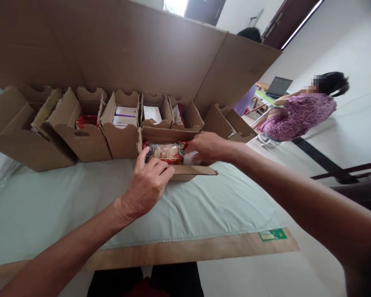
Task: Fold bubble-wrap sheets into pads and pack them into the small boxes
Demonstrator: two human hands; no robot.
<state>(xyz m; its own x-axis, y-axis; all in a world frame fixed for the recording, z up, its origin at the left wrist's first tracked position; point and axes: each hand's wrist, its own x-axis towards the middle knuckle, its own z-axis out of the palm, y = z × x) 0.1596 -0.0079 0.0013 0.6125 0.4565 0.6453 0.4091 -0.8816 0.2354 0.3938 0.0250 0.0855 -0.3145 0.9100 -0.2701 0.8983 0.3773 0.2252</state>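
Note:
A small open cardboard box (193, 170) stands on the cloth in front of a row of similar boxes. Inside it lies a red packet with a clear window (167, 152), showing round pale pieces that look like biscuits. My left hand (150, 181) rests over the box's front left rim, fingers apart, one stretched to the packet's left end. My right hand (205, 146) reaches into the right end of the box, fingers closed round a whitish, see-through thing (191, 158) whose kind I cannot make out. Part of the packet is hidden by both hands.
Several cardboard boxes (92, 142) line the back, some holding white cartons (125, 116) or red packs (87, 122). Behind them rises a tall cardboard panel (136, 49). A pale green cloth (80, 206) covers the wooden table (173, 251). A person (309, 107) sits at the right by a laptop (278, 87).

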